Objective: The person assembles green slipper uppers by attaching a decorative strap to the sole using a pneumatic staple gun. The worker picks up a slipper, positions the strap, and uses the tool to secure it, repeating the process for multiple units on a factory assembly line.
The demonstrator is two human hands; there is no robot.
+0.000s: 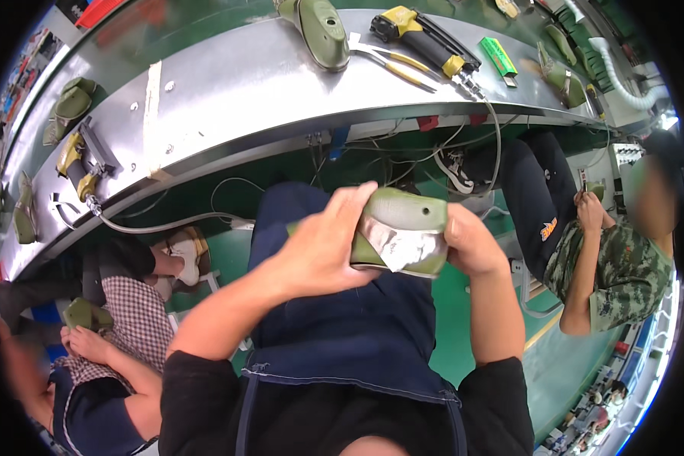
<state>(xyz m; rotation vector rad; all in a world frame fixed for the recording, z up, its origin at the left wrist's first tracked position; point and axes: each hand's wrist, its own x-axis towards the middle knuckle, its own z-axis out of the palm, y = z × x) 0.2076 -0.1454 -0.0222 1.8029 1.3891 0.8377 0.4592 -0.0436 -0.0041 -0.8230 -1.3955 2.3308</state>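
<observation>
Above my lap I hold a green shoe last (403, 209) with both hands. A small round hole shows near its right end, and a crumpled whitish, shiny sheet (404, 249) covers part of its side. My left hand (323, 247) wraps round the left end, its fingers closed over the edge. At the opposite end my right hand (475, 239) grips with its thumb against the side; most of its fingers are hidden behind the last. Both hands are away from the workbench (228, 99).
On the bench lie another green last (323, 34), a yellow-and-black staple gun (425, 42) with a hose, yellow-handled pincers (399, 67) and a green box (498, 57). A second staple gun (83, 161) lies left. Co-workers sit either side, a last (87, 314) in the left person's hands. Cables hang beneath.
</observation>
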